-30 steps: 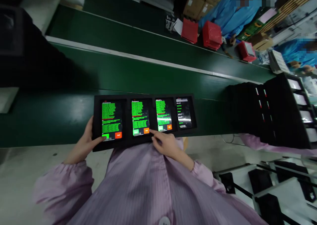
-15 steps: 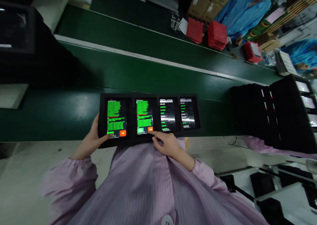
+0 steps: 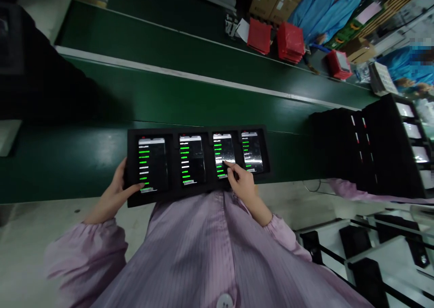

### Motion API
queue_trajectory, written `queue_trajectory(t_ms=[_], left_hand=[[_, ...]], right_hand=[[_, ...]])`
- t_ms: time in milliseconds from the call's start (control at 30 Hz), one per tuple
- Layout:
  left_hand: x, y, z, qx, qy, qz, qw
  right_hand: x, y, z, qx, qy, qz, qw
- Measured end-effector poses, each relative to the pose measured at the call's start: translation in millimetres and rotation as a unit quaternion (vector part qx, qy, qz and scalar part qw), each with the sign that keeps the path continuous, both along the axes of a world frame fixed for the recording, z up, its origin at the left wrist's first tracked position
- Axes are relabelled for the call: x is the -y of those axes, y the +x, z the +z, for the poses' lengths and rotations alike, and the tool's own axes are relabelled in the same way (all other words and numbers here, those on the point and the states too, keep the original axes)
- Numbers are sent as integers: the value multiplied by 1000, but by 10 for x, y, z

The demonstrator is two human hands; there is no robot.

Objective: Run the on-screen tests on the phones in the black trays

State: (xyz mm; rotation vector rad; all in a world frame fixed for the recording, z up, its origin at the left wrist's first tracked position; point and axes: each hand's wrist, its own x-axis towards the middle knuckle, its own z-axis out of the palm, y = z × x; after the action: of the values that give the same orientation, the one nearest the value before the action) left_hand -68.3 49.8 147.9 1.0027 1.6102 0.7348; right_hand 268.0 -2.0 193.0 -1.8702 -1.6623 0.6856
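A long black foam tray (image 3: 173,163) lies along the near edge of the green bench, with several smartphones in its slots. Lines of white and green text show on all their dark screens. My left hand (image 3: 113,193) grips the tray's left end, its thumb reaching over the lower corner of the leftmost phone (image 3: 158,163). My right hand (image 3: 244,186) holds nothing. Its index finger stretches onto the screen of the third phone from the left (image 3: 228,145), the other fingers curled. Between them, the second phone (image 3: 196,163) is untouched.
Stacked black trays (image 3: 335,145) stand on the bench at right, and another dark stack (image 3: 44,86) at left. Red stacks (image 3: 290,41) and cardboard boxes (image 3: 271,3) are across the bench, near people in blue clothing (image 3: 325,10). Grey bins with black contents (image 3: 389,263) sit lower right.
My right hand has moved from the second phone to the third. The two left phones' screens changed from dense green text with green and orange buttons to short text lists.
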Motion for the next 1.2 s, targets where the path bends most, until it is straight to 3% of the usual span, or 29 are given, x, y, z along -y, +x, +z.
queue_trajectory(t_ms=[333, 633, 900, 1200], left_hand=[[31, -46, -104, -5, 19, -5, 1000], [-44, 40, 106, -12, -33, 14, 999], [-60, 110, 223, -24, -50, 23, 998], [-90, 189, 324, -31, -78, 35, 996]], right_hand=[[103, 52, -67, 11, -8, 3, 1000], [177, 126, 20, 5, 13, -13, 1000], [243, 140, -29, 40, 2, 40, 998], [376, 540, -21, 108, 11, -128, 986]])
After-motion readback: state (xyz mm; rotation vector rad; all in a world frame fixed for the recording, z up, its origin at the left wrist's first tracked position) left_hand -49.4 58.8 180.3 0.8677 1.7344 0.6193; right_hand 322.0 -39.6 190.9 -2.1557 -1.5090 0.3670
